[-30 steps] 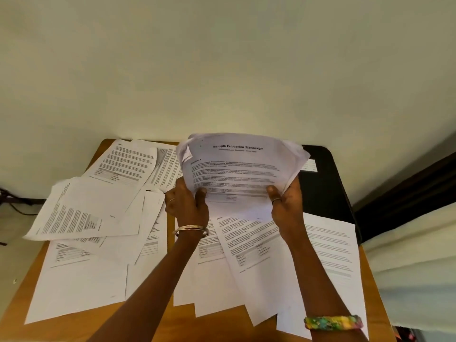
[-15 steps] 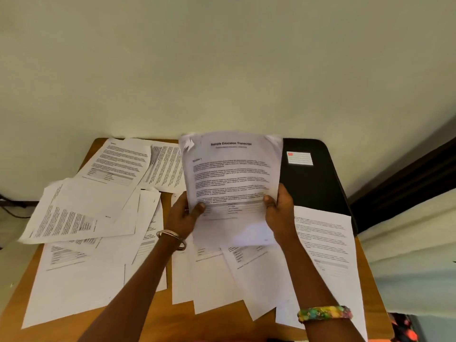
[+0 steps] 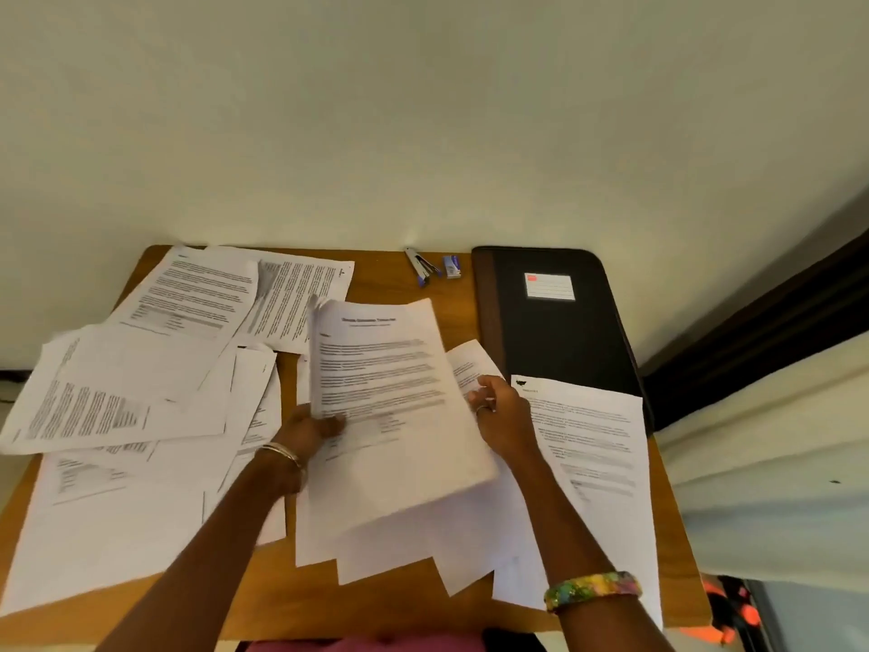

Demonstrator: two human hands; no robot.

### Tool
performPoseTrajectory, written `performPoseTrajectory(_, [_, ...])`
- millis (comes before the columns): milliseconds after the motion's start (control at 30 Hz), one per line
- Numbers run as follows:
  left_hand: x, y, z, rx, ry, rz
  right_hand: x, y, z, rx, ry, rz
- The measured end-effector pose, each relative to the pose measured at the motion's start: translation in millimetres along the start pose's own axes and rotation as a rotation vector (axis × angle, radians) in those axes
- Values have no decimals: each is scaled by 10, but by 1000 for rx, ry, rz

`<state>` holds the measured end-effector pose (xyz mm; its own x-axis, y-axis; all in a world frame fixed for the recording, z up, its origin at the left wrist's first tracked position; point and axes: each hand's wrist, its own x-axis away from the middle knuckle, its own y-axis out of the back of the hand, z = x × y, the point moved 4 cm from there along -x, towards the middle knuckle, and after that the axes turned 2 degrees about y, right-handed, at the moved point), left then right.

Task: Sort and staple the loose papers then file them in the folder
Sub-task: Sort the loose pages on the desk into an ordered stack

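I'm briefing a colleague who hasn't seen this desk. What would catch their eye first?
The printed stack at the centre, gripped at its left edge by the left hand, with the right hand at its right edge. Loose papers cover most of the wooden table. A closed black folder lies far right, a stapler beside it.

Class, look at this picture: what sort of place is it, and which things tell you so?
Probably a home or office desk for paperwork: a wooden table against a plain wall, printed papers spread over it, plus a stapler and a black folder.
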<state>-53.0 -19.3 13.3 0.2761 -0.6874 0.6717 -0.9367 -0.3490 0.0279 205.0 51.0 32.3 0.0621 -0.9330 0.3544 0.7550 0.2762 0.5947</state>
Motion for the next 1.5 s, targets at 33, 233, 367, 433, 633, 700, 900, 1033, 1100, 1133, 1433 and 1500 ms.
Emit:
performPoseTrajectory(33, [7,133,-14,54,-10,-54,-45,-22,-34,64,18,-51])
performPoseTrajectory(233, [220,917,-191,263,-152,-479,-93,-672,-52,544,482,196])
performPoseTrajectory(367, [345,1084,-238,143,-189,-557,-141,-945,-356,920,667,299])
performPoseTrajectory(433, [363,1116,-232,40,-197,-527,-231,-823,-454,991,624,251])
performPoseTrajectory(633, [325,1193,-61,-181,-124,-484,-405,-493,-479,1013,567,110])
performPoseTrajectory(700, [315,1180,-13,-200,-105,-470,-421,-539,-371,987,554,30])
performPoseTrajectory(900, [324,1237,12,-138,-74,-467,-259,-1183,163,720,653,31])
performPoseTrajectory(1033, [327,1282,34,-144,-66,-475,-156,-1548,46,778,801,207])
performPoseTrajectory(1100, [338,1308,51,-133,-55,-486,-140,-1543,-96,786,795,211])
performPoseTrajectory(1133, [337,1324,54,-121,-51,-495,-137,-1517,-152,769,788,203])
performPoseTrajectory(1433, [362,1349,33,-55,-55,-491,-86,-1443,-294,696,764,195])
performPoseTrajectory(1500, [349,1322,46,-63,-60,-480,-81,-1448,-297,689,755,205])
